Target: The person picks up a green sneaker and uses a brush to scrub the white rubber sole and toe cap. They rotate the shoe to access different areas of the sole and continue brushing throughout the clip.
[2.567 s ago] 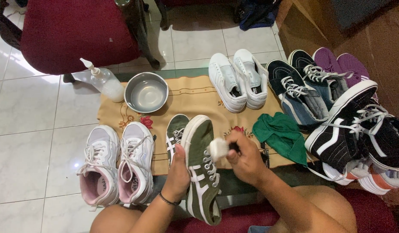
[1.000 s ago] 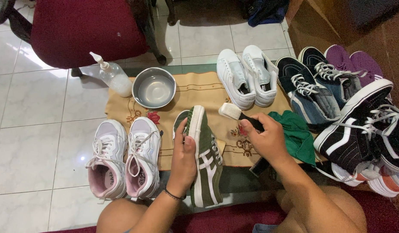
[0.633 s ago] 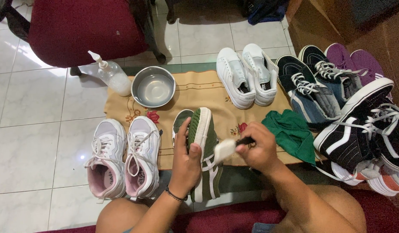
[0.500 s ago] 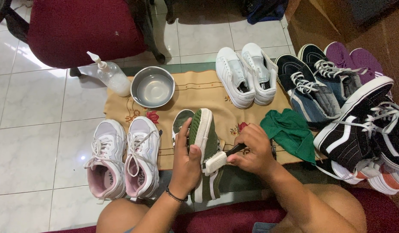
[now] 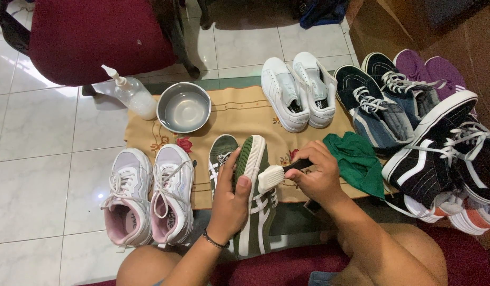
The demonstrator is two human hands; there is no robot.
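In the head view, a green sneaker [image 5: 254, 196] is gripped on its side over the patterned mat [image 5: 239, 114] by the left hand [image 5: 230, 198], while a white brush [image 5: 271, 177] is clasped by the right hand [image 5: 318, 177] and pressed against its sole

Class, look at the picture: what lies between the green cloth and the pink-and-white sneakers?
In the head view, two green sneakers, the left hand gripping one, the right hand holding a brush.
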